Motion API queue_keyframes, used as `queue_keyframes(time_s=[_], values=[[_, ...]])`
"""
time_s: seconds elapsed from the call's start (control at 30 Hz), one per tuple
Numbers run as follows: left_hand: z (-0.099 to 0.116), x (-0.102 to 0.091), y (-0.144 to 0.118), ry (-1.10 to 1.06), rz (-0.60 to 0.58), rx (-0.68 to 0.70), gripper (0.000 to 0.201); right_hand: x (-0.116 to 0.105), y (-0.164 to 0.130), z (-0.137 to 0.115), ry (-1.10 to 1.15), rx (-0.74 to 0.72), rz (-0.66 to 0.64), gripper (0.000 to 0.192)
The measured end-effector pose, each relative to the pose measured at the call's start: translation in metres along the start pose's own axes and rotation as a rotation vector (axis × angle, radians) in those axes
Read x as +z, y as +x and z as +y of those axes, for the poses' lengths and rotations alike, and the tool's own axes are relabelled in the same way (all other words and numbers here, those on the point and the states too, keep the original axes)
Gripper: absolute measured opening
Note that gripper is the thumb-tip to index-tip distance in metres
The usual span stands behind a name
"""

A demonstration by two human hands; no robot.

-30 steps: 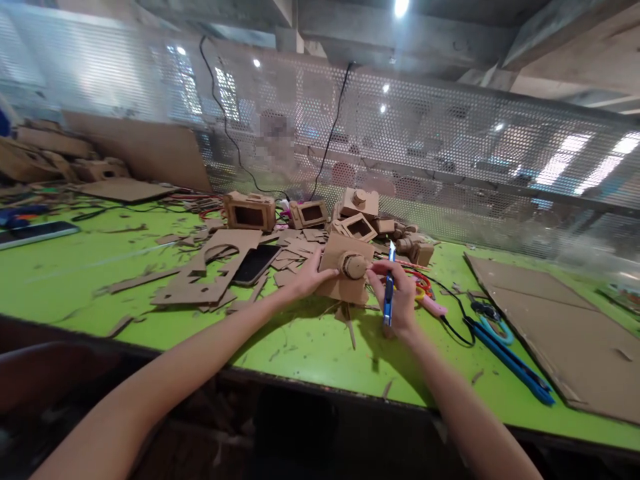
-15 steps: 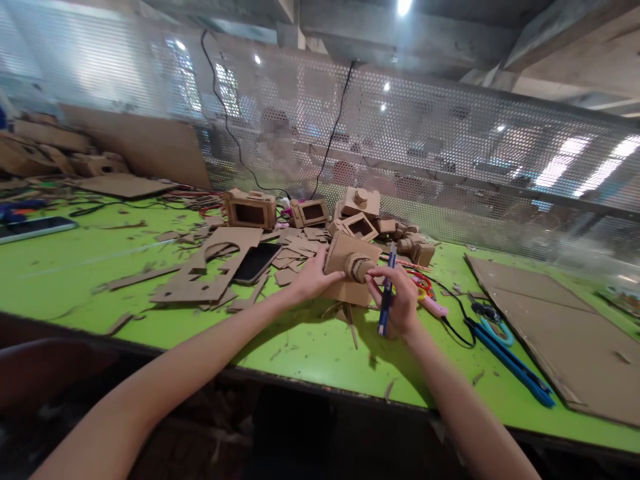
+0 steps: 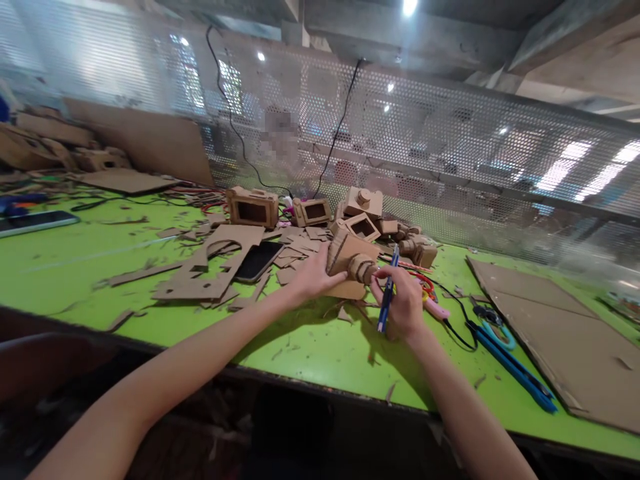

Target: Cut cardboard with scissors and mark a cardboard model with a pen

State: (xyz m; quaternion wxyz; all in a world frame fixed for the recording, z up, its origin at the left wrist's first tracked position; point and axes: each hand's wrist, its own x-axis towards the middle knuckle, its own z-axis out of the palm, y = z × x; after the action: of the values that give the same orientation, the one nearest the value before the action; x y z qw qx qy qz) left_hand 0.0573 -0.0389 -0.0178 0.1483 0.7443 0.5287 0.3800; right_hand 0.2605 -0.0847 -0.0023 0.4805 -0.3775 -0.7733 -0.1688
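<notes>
A cardboard model camera (image 3: 354, 252) with a stepped round lens is held tilted just above the green table (image 3: 310, 347). My left hand (image 3: 316, 275) grips its left side, thumb across the front. In my right hand (image 3: 404, 299) is a blue utility knife (image 3: 387, 293), held upright between the fingers, while the thumb and fingertips touch the end of the lens. Behind the model lie cardboard scraps (image 3: 300, 243) and other cardboard cameras (image 3: 253, 208). The far side of the held model is hidden.
A phone (image 3: 257, 261) lies on scraps at left, beside a cut cardboard sheet (image 3: 200, 283). To the right are a pink-handled tool (image 3: 437, 307), scissors (image 3: 497, 330), a long blue cutter (image 3: 515, 367) and a large cardboard sheet (image 3: 565, 333). A perforated metal screen (image 3: 425, 147) stands behind.
The model camera has turned slightly in my left hand, so more of its left edge shows and the lens points further right. My right hand stays at the lens with the knife.
</notes>
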Motion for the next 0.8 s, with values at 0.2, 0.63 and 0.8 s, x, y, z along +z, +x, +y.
queue_keyframes(time_s=[0.2, 0.63, 0.8], values=[[0.007, 0.0, -0.004, 0.074, -0.002, -0.015, 0.069, -0.002, 0.0, -0.001, -0.044, -0.007, -0.009, 0.008], [0.012, -0.002, -0.006, 0.092, -0.033, -0.007, 0.071, -0.006, 0.003, 0.003, -0.004, 0.038, -0.097, 0.007], [0.009, -0.001, -0.005, 0.07, -0.009, -0.01, 0.074, -0.008, 0.005, 0.005, 0.002, 0.012, -0.11, 0.009]])
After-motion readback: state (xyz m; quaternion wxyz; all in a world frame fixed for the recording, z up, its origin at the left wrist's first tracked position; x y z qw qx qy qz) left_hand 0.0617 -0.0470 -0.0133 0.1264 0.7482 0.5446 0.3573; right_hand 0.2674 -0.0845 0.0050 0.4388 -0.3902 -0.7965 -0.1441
